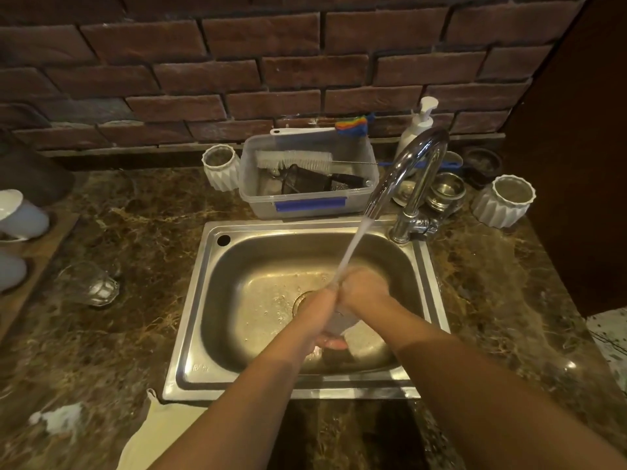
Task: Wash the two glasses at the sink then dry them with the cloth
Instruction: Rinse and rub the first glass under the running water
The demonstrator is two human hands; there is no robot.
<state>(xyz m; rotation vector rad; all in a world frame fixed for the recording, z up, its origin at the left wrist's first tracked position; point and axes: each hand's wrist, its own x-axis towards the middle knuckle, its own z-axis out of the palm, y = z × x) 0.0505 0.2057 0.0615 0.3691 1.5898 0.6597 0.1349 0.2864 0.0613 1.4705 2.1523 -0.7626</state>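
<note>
Over the steel sink [190, 300], both my hands hold one clear glass [336, 322] under the water running from the tap [420, 164]. My left hand [317, 317] grips the glass from the left side, thumb showing below it. My right hand [364, 288] wraps over its top and right side. The glass is mostly hidden between the hands. A second clear glass [90, 283] lies tilted on the marble counter left of the sink. A pale yellow cloth [152, 432] lies at the counter's near edge, partly under my left forearm.
Behind the sink stands a clear plastic tub [305, 198] with brushes. White ribbed pots [220, 167] [505, 201], a soap pump bottle [419, 123] and steel cups [444, 191] line the back. White cups on a wooden tray [20, 218] sit far left. A brick wall rises behind.
</note>
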